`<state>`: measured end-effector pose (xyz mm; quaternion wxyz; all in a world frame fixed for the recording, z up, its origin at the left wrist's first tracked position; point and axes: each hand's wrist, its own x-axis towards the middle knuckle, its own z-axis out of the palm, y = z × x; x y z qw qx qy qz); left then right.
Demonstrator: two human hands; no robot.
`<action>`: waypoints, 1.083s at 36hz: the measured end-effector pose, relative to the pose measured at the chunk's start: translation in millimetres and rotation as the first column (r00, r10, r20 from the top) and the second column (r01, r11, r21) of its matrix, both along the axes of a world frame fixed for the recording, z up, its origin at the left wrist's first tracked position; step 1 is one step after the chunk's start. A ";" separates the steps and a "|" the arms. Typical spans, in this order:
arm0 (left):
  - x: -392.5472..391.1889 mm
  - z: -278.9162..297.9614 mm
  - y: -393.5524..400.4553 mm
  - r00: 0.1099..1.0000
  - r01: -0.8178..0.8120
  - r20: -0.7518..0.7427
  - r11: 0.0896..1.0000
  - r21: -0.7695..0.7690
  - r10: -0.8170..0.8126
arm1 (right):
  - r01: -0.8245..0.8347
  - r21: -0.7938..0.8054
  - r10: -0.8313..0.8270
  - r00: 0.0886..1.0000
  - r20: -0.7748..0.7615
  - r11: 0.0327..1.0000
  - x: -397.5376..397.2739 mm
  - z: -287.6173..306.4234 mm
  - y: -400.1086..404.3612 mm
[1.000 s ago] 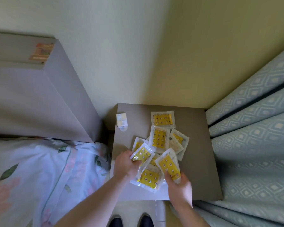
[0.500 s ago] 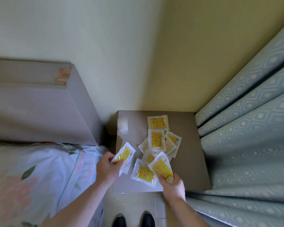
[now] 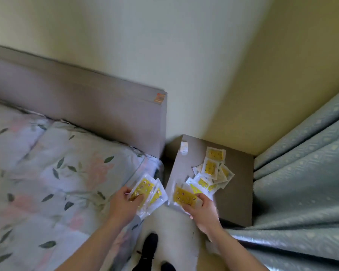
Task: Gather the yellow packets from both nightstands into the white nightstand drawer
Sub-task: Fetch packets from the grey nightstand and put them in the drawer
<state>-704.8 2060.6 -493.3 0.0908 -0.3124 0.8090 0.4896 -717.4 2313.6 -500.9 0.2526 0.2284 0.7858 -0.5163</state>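
The left hand (image 3: 123,204) is holding a small stack of yellow packets (image 3: 147,192) in a closed grip, off the counter (image 3: 237,194) edge above the bed (image 3: 57,173), probably keeping them collected. The right hand (image 3: 202,208) is pinching another packet (image 3: 184,195) at the near edge; more (image 3: 211,169) are lying scattered behind. Blur is hiding their count, and no white drawer is showing.

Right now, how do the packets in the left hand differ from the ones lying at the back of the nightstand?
The held packets are gripped by the left hand, off the nightstand beside the bed; the back packets lie flat and untouched. Held ones tilt; back ones overlap loosely. Both are yellow in clear wrappers.
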 end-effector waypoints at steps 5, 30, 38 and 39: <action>85.6 27.4 -18.9 0.991 -0.134 -0.011 0.990 -0.053 0.133 | -0.266 0.075 0.273 0.954 -0.123 0.961 28.1 21.6 -28.8; 627.7 125.6 -160.2 0.685 -0.727 -0.183 0.676 -0.118 0.705 | -0.852 -0.042 0.755 0.485 -0.442 0.523 401.6 129.0 -300.8; 754.8 157.9 -214.1 0.702 -0.712 -0.166 0.682 -0.169 0.692 | -0.836 -0.121 0.724 0.528 -0.445 0.535 535.9 150.7 -345.1; 765.7 161.7 -222.8 0.704 -0.710 -0.171 0.683 -0.172 0.689 | -0.834 -0.116 0.722 0.528 -0.447 0.539 546.6 153.8 -350.8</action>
